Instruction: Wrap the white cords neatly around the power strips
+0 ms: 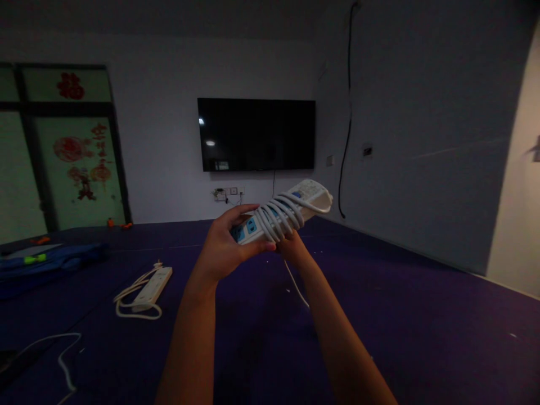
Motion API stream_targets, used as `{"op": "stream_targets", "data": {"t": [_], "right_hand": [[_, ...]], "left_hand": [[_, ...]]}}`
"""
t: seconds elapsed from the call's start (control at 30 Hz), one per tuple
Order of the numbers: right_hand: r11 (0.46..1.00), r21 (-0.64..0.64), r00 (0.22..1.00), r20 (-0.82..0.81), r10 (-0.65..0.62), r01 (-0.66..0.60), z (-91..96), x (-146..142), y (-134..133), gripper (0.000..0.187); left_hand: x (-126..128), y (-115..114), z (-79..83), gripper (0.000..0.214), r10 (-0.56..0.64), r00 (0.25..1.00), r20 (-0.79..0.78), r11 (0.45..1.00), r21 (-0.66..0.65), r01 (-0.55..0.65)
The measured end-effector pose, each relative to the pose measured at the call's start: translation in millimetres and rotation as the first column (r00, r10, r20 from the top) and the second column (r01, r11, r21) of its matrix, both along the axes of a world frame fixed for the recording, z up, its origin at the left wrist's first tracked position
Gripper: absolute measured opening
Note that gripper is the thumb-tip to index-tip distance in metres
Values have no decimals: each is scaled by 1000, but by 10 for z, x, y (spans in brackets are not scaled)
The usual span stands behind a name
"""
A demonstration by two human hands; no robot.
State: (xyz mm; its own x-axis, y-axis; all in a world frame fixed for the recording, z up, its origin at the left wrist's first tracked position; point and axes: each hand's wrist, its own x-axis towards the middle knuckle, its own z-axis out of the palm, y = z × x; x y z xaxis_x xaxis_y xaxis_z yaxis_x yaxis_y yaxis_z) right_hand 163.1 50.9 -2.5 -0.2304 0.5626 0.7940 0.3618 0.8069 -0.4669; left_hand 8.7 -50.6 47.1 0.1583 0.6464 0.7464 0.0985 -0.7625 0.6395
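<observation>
A white power strip (310, 192) with blue socket faces is held up in front of me, tilted with its far end up to the right. Several turns of its grey-white cord (280, 216) wrap around its middle. My left hand (225, 242) grips the near end, thumb along the lower side and fingers over the top. Under the strip, my right hand (291, 244) is closed, its fingers mostly hidden behind the strip and cord. A loose length of cord (296, 284) hangs below that hand toward the floor.
On the purple floor (400, 315) at left lies another white power strip (152, 288) with its cord. A white cable (63, 360) lies nearer, at lower left. Blue cloth (63, 261) is farther left. A television (257, 135) hangs on the far wall.
</observation>
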Motion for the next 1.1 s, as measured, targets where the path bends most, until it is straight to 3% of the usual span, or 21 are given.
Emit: {"op": "stream_targets", "data": {"t": [0.07,0.13,0.2,0.3,0.4,0.53,0.67,0.8,1.1], "right_hand": [[981,-153,993,-35,112,-116,-18,3,-26,57],[922,-313,974,-99,206,-227,-19,36,-70,56],[879,-407,968,-123,217,-249,-1,82,-110,55],[875,-434,977,-96,191,-214,42,128,-140,54],[929,-333,986,-89,138,-160,85,102,-164,52],[995,-85,999,-15,-52,50,148,7,-254,46],[968,145,971,94,-219,204,208,-31,-362,43],[915,232,923,125,-364,330,250,6,-423,42],[895,321,935,69,-349,310,365,83,-644,41]], "left_hand": [[2,22,-2,64,2,993,117,1000,-27,1],[-11,49,3,64,23,973,232,998,-57,-11],[-43,84,13,64,77,942,325,995,-78,-55],[-113,159,21,62,171,884,435,985,-100,-141],[-178,260,6,61,258,838,481,966,-119,-229],[-227,385,-43,67,394,815,424,914,-91,-395],[-223,405,-75,66,534,792,295,833,-27,-552],[-161,312,-60,62,603,767,222,782,27,-623],[-76,143,-32,60,681,701,210,700,93,-708]]}}
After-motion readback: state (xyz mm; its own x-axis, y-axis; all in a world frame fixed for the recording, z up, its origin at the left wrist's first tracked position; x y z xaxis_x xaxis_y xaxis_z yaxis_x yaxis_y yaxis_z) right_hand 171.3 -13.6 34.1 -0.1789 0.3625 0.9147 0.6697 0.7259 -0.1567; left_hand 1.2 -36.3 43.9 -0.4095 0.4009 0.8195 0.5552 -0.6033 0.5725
